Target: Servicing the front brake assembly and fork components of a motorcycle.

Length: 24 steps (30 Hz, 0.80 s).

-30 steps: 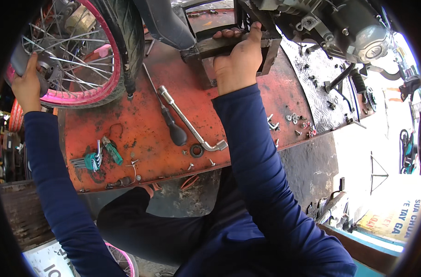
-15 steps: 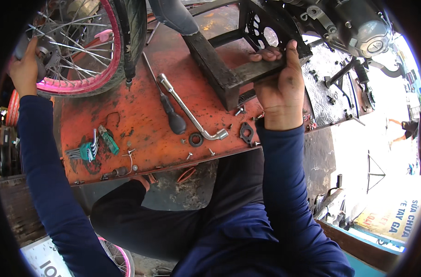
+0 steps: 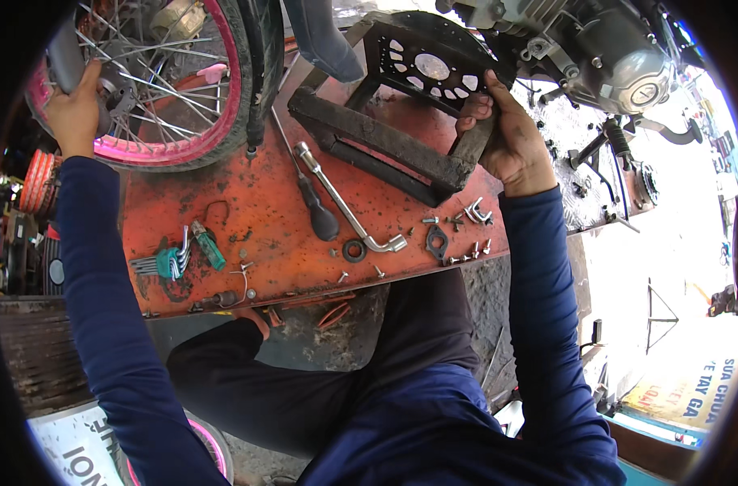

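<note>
My left hand [image 3: 73,117] is closed round a grey tube [image 3: 65,57], apparently a fork leg, beside the hub of a pink-rimmed spoked wheel [image 3: 231,105] with a black tyre. On the other side, my right hand [image 3: 516,146] grips the near right corner of a dark, box-shaped metal frame [image 3: 369,162], its thumb over the top bar. The frame sits tilted over the orange bench. A black plate [image 3: 458,49] with cut-out holes forms its far side. My right palm is partly hidden behind the bar.
On the orange bench [image 3: 264,235] lie a screwdriver [image 3: 320,217], an L-shaped socket wrench [image 3: 345,206], a hex key set [image 3: 173,263], a ring [image 3: 354,250], a flat gasket-like piece [image 3: 436,241] and several screws. An engine [image 3: 628,69] stands far right. A grey seat-like part [image 3: 324,40] overhangs the frame.
The metal frame has swung left and turned in my right hand, uncovering screws and a small bracket on the bench. The wheel and my left hand sit slightly further right; the view has shifted too.
</note>
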{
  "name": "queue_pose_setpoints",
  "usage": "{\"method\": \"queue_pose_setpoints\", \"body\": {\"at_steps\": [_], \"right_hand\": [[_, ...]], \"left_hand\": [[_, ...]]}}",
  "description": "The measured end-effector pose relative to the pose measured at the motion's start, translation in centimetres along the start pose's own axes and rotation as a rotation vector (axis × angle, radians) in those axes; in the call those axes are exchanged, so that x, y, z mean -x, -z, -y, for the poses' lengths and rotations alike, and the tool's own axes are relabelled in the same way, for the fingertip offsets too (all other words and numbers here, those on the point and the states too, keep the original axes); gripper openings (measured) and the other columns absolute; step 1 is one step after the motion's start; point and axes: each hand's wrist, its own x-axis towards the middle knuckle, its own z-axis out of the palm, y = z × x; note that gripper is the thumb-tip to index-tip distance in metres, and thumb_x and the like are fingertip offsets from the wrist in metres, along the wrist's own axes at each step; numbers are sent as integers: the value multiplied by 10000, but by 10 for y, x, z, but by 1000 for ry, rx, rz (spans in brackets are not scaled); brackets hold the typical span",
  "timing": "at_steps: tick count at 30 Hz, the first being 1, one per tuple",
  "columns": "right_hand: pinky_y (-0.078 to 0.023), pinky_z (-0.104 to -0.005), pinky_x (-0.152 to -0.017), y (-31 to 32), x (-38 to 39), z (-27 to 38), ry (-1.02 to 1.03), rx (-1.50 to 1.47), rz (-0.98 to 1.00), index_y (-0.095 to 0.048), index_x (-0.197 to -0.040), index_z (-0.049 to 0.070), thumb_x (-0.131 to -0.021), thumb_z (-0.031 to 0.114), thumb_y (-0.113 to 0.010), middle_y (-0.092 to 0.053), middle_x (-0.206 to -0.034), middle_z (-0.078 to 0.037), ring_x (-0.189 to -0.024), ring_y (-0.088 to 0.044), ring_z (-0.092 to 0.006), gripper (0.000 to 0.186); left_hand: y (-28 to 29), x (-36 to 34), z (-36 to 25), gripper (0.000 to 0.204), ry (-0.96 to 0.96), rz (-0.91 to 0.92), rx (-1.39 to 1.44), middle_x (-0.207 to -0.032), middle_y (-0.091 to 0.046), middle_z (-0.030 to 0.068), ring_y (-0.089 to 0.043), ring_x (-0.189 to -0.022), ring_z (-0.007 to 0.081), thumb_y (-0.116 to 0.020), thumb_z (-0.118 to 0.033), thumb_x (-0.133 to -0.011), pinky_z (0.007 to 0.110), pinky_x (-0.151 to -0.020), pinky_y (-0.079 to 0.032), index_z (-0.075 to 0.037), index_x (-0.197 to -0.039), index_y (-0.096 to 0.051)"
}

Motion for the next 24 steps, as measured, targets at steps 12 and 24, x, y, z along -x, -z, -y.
{"method": "queue_pose_setpoints", "body": {"at_steps": [12, 24], "right_hand": [[-415, -249, -547, -9, -15, 1, -92, 117, 26, -487, -848, 124, -936, 245, -572, -429, -650, 44, -558, -442, -61, 172], [-521, -379, -797, 25, 26, -10, 674, 1307, -70, -548, -1160, -41, -670, 372, -820, -650, -1023, -171, -953, -635, -273, 697]], "left_hand": [[11, -1, 1, 365, -61, -8, 10, -663, -630, 60, -592, -626, 135, -718, -331, -758, 286, -610, -452, 27, -777, -651], [6, -5, 13, 327, 28, -8, -111, -658, -623, 42, -586, -652, 137, -709, -331, -769, 288, -645, -450, -8, -774, -656]]}}
